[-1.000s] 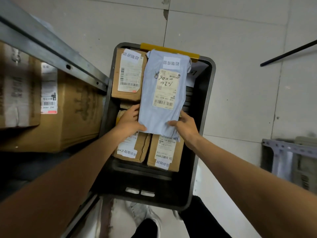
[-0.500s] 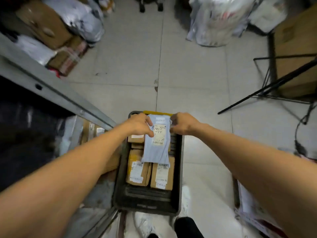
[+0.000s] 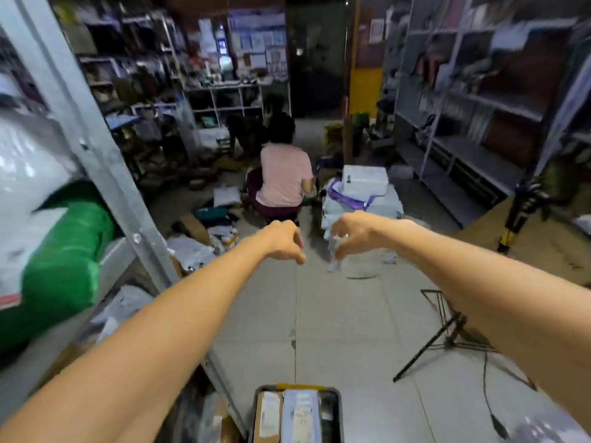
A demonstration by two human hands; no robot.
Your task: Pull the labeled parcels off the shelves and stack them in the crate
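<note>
Both hands have lifted away from the pale blue parcel [image 3: 301,417], which now lies in the crate [image 3: 338,410] at the bottom edge, partly cut off. Left hand [image 3: 284,239] is loosely curled and empty. Whether the blurred right hand [image 3: 350,233] pinches anything cannot be told.

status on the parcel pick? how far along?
Done: the crate already holds a brown box and a pale blue mailer. In hand: nothing; left hand and right hand are raised, both empty. Left: parcels remain on the left shelf.
</note>
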